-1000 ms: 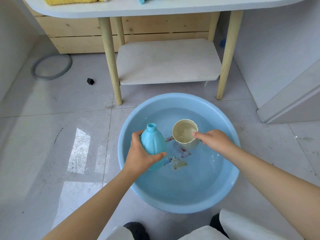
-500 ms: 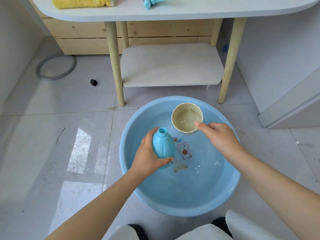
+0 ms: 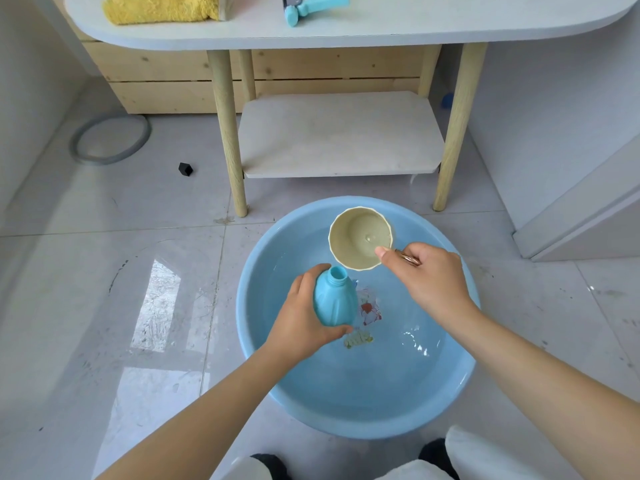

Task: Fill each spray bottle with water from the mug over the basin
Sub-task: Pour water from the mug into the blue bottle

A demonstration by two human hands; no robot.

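A light blue basin with water in it sits on the floor in front of me. My left hand grips a blue spray bottle with no cap, upright over the basin, its open neck pointing up. My right hand holds a beige mug by its handle, thumb on the rim, above the far side of the basin. The mug has water in it and stands just beyond and to the right of the bottle's neck. A blue spray head lies on the white table.
A white table with wooden legs and a low shelf stands right behind the basin. A yellow towel lies on the table. A grey ring and a small black object lie on the wet tiled floor to the left.
My right hand has lifted the mug out of the basin water, up and away from me. My left hand has raised the bottle and brought it closer to the mug.
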